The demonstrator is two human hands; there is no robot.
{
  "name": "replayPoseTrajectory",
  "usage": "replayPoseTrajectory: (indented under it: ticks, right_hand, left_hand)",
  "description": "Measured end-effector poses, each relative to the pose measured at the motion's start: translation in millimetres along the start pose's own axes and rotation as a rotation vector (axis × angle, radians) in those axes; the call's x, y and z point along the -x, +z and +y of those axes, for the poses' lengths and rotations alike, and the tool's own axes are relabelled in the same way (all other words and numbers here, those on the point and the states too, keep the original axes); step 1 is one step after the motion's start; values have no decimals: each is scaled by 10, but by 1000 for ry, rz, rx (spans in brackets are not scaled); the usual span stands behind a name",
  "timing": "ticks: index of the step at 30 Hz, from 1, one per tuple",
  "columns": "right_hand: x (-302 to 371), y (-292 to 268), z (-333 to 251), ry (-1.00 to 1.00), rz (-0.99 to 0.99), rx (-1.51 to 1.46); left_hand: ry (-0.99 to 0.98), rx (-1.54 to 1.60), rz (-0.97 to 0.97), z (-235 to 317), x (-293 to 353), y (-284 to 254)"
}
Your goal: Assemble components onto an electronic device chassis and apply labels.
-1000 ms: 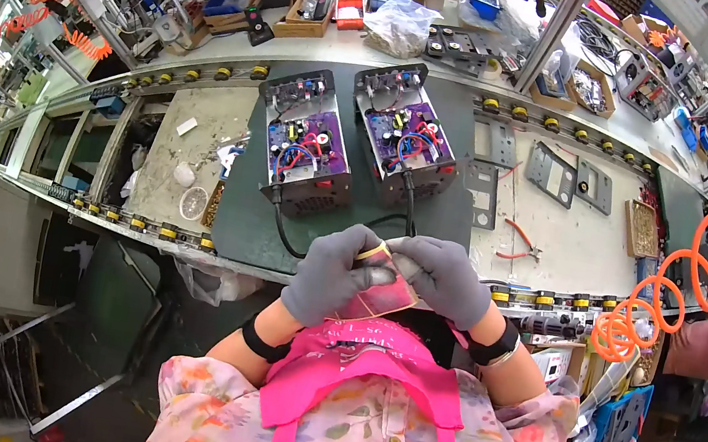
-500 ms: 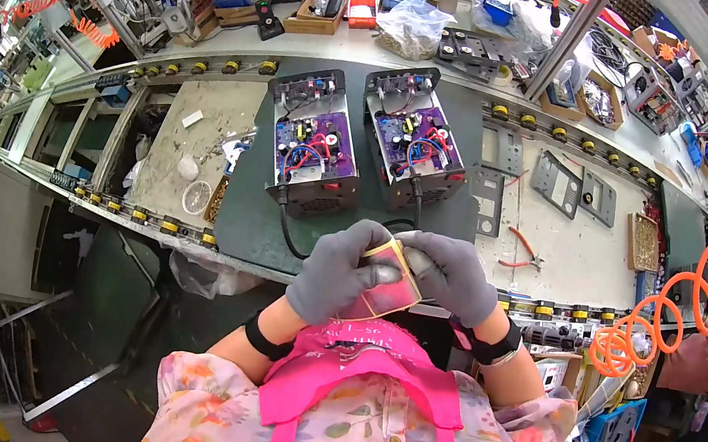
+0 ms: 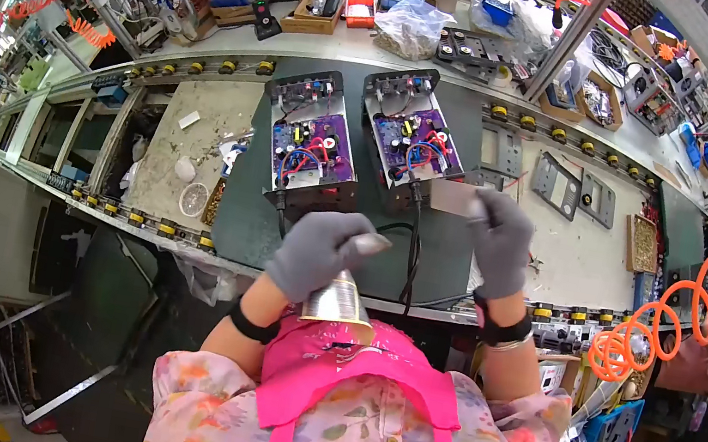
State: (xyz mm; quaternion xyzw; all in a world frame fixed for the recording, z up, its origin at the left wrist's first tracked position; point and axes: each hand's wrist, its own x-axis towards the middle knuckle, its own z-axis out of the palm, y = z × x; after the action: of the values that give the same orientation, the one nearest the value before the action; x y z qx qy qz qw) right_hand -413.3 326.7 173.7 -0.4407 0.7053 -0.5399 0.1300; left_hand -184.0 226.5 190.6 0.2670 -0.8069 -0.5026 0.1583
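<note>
Two opened black electronic units with purple circuit boards stand side by side on the dark green board: the left unit and the right unit. My gloved left hand is closed on a curled, shiny label sheet that hangs below it, in front of my apron. My gloved right hand pinches a thin, pale rectangular label by its right end. That label is at the near right corner of the right unit; whether it touches the unit I cannot tell. Black cables run from the units toward me.
Flat grey metal plates lie on the right of the bench, with a box of small parts beyond them. A coiled orange air hose hangs at the right. Black-and-yellow rollers line the bench edge. Bins and bags stand at the back.
My hands have drawn apart. The right hand has moved forward and right with the pale label, and the left keeps the sheet, now curled downward. Pliers on the right are now mostly hidden.
</note>
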Motion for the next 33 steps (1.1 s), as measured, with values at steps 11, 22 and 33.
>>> replayPoseTrajectory:
  ticks: [11, 22, 33]
  right_hand:
    - [-233, 20, -4, 138, -513, -427]
    - [-263, 105, 621, 322, -414, -262]
    - [-462, 425, 976, 341, -286, -739]
  left_hand:
    - [310, 135, -220, -158, -274, 6]
    - [-355, -408, -188, -838, -566, 300]
    - [-322, -181, 188, -1782, -1095, 1156]
